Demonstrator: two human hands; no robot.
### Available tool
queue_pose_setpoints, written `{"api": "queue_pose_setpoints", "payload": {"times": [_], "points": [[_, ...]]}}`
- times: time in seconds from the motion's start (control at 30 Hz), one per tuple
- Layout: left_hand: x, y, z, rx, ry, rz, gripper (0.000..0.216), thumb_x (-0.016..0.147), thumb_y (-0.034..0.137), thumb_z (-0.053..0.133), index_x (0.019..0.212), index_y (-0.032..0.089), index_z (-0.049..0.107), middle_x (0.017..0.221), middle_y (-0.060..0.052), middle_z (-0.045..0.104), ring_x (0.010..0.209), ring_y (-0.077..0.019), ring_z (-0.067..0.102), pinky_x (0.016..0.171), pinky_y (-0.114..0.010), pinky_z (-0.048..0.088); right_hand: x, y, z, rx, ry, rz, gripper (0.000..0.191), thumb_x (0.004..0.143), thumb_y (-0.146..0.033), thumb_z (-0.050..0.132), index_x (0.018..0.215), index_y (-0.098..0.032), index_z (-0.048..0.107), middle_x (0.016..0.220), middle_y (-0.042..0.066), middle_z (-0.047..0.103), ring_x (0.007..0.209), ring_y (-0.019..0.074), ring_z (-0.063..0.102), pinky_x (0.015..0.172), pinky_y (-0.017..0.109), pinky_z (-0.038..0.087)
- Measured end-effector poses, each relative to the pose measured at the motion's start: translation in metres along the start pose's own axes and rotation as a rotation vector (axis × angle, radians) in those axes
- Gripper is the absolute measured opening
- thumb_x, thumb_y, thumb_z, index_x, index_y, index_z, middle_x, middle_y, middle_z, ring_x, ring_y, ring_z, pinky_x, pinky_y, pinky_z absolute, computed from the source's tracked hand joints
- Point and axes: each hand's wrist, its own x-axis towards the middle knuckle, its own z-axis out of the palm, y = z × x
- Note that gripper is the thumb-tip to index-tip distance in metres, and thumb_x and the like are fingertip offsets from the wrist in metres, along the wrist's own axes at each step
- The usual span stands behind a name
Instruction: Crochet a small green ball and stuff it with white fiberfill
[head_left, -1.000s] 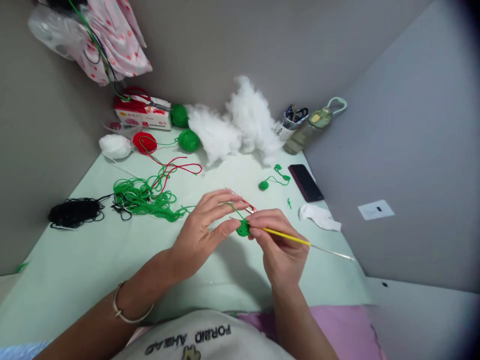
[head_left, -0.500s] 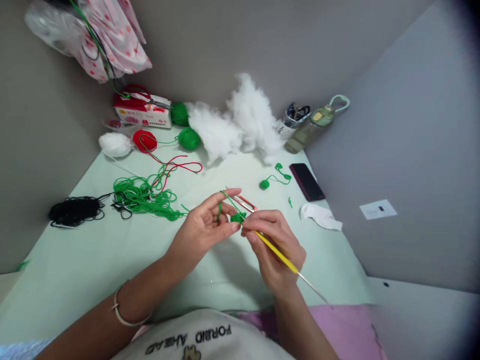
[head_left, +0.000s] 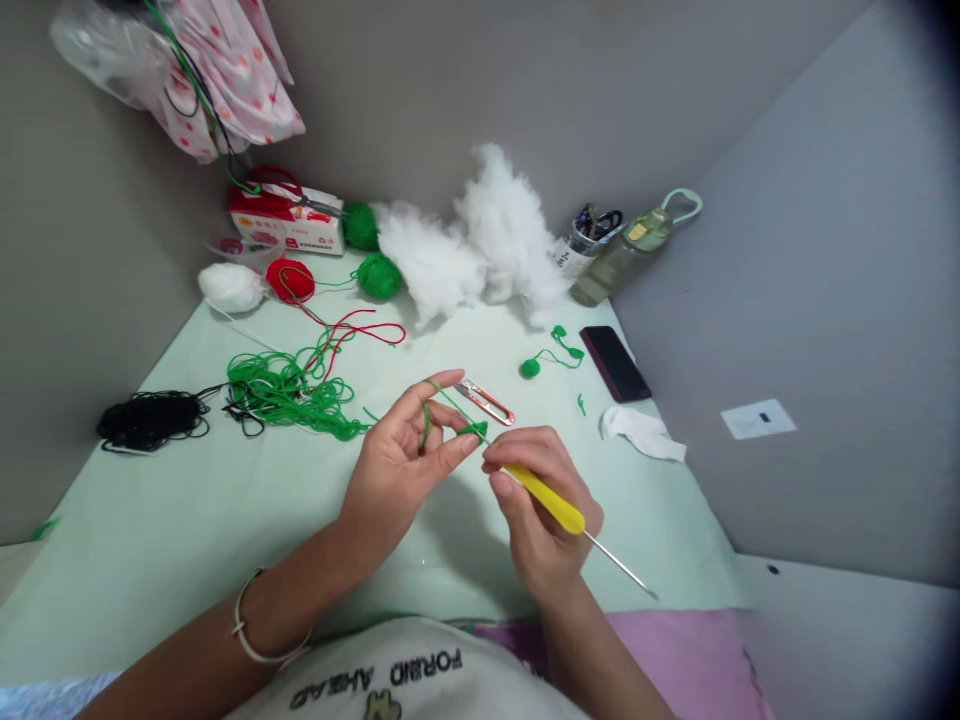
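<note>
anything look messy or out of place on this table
The green yarn heap beside the left hand looks messy: its strands lie loose and tangled, unlike the wound green yarn balls farther back. Nothing looks visibly damaged.

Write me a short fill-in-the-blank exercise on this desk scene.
The right hand holds a slim metal hook whose handle is ____.
The left hand pinches a small crocheted piece of ____ yarn.
Between the round white yarn ball and nearer round green yarn ball lies a ____ one.

Missing words: yellow; green; red.
</note>
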Motion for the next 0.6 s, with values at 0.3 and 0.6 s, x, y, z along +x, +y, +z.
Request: {"api": "queue_pose_setpoints", "payload": {"times": [0.3, 0.6], "points": [[0.001, 0.003, -0.003, -0.277, -0.196, -0.256, 0.046, 0.086, 0.030, 0.080, 0.130, 0.020, 0.068, 0.068, 0.007, 0.048, 0.049, -0.0021, 0.024, 0.048, -0.018, 0.026, -0.009, 0.015, 0.005, -0.184, 0.049, -0.265, 0.045, 0.095, -0.003, 0.058, 0.132, -0.026, 0.069, 0.110, 0.009, 0.072, 0.097, 0.0202, 0.071, 0.074, 0.034, 0.061], [0.008, 0.005, -0.011, -0.272, -0.244, -0.238, 0.037, 0.083, 0.024, 0.080, 0.120, 0.024, 0.077, 0.085, 0.001, 0.055, 0.054, -0.0025, 0.026, 0.047, -0.017, 0.025, 0.010, 0.016, -0.008, 0.480, 0.052, 0.216, 0.019, 0.101, -0.023, 0.057, 0.099, -0.024, 0.076, 0.086, 0.004, 0.071, 0.072, 0.0158, 0.064, 0.066, 0.033, 0.055]]}}
